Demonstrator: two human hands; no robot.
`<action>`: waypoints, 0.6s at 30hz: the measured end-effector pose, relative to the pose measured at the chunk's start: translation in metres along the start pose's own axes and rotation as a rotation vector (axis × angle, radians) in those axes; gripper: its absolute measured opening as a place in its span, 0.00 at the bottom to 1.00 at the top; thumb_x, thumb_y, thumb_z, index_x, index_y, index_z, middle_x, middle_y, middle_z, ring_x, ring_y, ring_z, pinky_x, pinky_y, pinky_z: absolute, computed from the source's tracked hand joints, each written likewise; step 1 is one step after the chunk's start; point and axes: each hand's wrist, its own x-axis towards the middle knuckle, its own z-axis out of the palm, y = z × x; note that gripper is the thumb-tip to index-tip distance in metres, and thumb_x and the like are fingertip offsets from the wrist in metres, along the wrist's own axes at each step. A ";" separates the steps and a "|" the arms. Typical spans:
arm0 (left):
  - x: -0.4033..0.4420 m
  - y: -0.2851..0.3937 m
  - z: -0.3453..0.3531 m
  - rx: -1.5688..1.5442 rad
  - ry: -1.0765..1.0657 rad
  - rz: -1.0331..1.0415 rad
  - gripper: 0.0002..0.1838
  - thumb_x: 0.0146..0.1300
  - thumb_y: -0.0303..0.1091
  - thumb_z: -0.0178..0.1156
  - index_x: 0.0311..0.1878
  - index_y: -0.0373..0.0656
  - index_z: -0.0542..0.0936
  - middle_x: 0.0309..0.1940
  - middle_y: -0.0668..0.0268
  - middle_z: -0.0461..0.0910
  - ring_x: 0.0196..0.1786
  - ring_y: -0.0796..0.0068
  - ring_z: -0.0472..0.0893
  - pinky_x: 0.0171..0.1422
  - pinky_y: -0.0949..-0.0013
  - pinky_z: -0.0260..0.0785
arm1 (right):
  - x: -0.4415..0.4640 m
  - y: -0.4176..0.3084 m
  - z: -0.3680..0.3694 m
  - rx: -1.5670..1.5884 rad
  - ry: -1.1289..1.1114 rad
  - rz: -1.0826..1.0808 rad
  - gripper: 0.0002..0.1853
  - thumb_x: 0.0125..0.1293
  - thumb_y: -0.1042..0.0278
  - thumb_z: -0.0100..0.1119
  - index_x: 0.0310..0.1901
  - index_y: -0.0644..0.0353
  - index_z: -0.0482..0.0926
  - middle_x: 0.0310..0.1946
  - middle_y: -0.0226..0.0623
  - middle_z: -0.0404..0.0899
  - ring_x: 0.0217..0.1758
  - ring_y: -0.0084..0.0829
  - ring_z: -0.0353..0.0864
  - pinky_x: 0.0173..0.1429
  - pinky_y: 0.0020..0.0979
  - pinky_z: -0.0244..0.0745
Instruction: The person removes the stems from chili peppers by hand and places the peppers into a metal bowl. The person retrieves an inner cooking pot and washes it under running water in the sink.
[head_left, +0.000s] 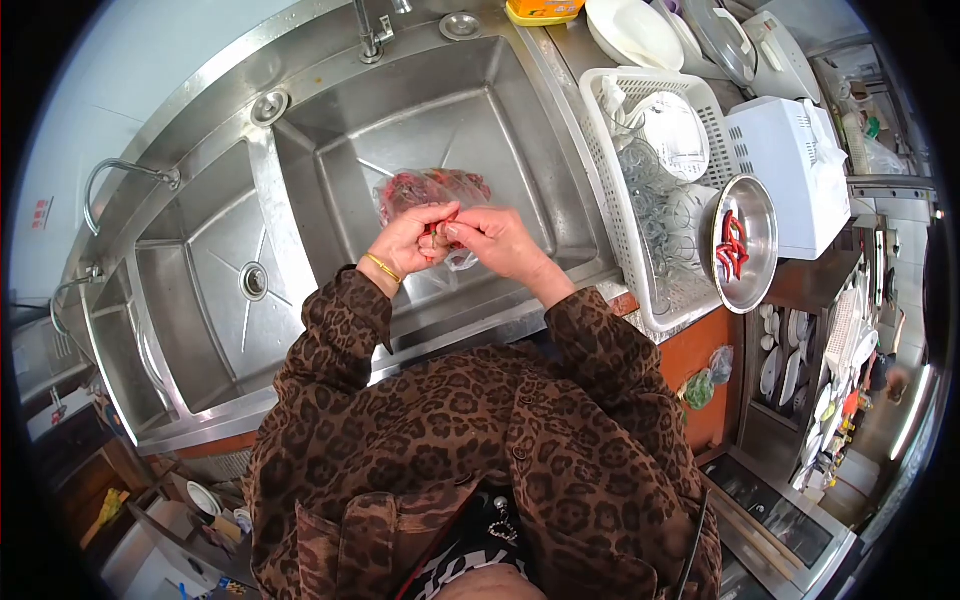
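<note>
Over the right-hand sink basin, my left hand (pixel 405 242) and my right hand (pixel 497 240) meet, fingers pinched together. Between them is a small red chili pepper (pixel 436 230), mostly covered by the fingers. Just beyond my hands, a clear plastic bag (pixel 455 185) of red chilies lies on the basin floor. Some of the bag is hidden behind my hands. Several red chilies (pixel 733 247) rest in a steel bowl (pixel 762 275) to the right, at the edge of a white basket.
The white plastic basket (pixel 655 318) beside the sink holds glasses and plates. Behind it are white dishes (pixel 625 30) and an orange-yellow box (pixel 543 10). A faucet (pixel 370 40) rises at the back rim. Another basin (pixel 215 270) with a drain lies left.
</note>
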 end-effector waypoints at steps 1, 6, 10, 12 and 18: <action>0.000 0.000 -0.001 -0.035 -0.010 -0.005 0.08 0.73 0.33 0.55 0.40 0.39 0.79 0.25 0.66 0.77 0.17 0.85 0.65 0.19 0.81 0.57 | 0.000 -0.003 0.000 -0.041 -0.019 -0.043 0.10 0.68 0.70 0.59 0.31 0.65 0.84 0.22 0.29 0.78 0.26 0.17 0.68 0.32 0.18 0.65; 0.000 -0.002 -0.004 -0.217 -0.060 -0.028 0.09 0.73 0.33 0.53 0.39 0.38 0.78 0.27 0.64 0.79 0.19 0.83 0.68 0.21 0.79 0.61 | -0.010 -0.035 0.005 0.129 -0.133 0.029 0.09 0.67 0.71 0.59 0.31 0.65 0.83 0.22 0.30 0.77 0.25 0.18 0.68 0.30 0.20 0.64; -0.006 0.003 -0.001 -0.323 -0.114 -0.007 0.09 0.74 0.33 0.52 0.39 0.38 0.78 0.30 0.61 0.80 0.22 0.80 0.71 0.24 0.77 0.65 | -0.012 -0.037 0.001 0.532 -0.180 0.196 0.08 0.66 0.69 0.58 0.32 0.63 0.81 0.24 0.32 0.77 0.24 0.19 0.68 0.28 0.21 0.63; -0.014 0.009 0.006 -0.412 -0.179 0.039 0.09 0.74 0.33 0.52 0.40 0.38 0.77 0.34 0.58 0.81 0.27 0.74 0.76 0.29 0.75 0.70 | -0.012 -0.022 -0.007 0.823 -0.125 0.237 0.09 0.67 0.67 0.56 0.32 0.62 0.79 0.25 0.33 0.77 0.23 0.20 0.68 0.27 0.22 0.62; -0.024 0.008 0.015 -0.516 -0.052 0.053 0.10 0.74 0.34 0.50 0.43 0.38 0.77 0.42 0.52 0.82 0.44 0.61 0.82 0.47 0.67 0.76 | -0.012 0.007 -0.008 0.998 -0.080 0.339 0.09 0.68 0.64 0.52 0.32 0.58 0.74 0.29 0.35 0.78 0.24 0.21 0.68 0.27 0.23 0.60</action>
